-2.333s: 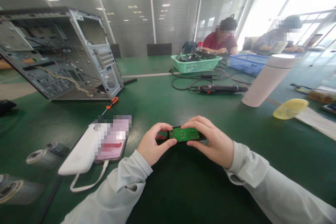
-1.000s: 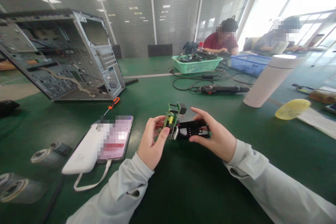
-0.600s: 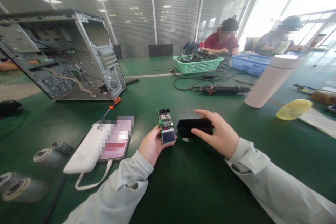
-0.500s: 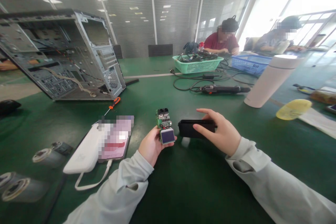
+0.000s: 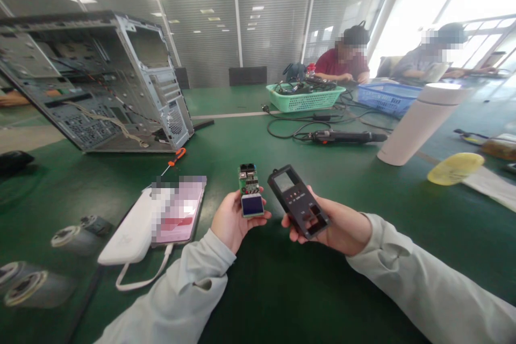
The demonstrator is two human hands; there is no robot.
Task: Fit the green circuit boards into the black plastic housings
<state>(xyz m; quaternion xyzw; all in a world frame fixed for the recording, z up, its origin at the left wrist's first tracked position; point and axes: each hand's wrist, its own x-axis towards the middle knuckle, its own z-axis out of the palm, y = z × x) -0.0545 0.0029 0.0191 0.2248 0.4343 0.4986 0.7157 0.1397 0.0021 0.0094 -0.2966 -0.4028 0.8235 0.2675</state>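
Between the thumb and fingers of my left hand [image 5: 231, 221] is a small green circuit board [image 5: 250, 189] with a little screen at its near end and black sockets at its far end. My right hand [image 5: 336, 221] is closed around a flat black plastic case [image 5: 298, 201], which has a window near its far end, cut-outs and small markings. The case leans to the left, its marked face turned up towards me. A short gap separates the board and the case. My fingers partly hide the underside of both.
A white power bank [image 5: 135, 226] and a phone [image 5: 181, 209] lie left of my hands, beside several metal cylinders [image 5: 38, 289]. Behind them are an orange screwdriver [image 5: 176, 157] and an open computer case [image 5: 121, 80]. An electric screwdriver [image 5: 346, 137], a green basket [image 5: 304, 101] and a pale bottle [image 5: 421, 126] stand or lie right.
My right hand has turned the black case from edge-on to face-up, and its fingers now wrap beneath it. The board in my left hand has shifted slightly left.
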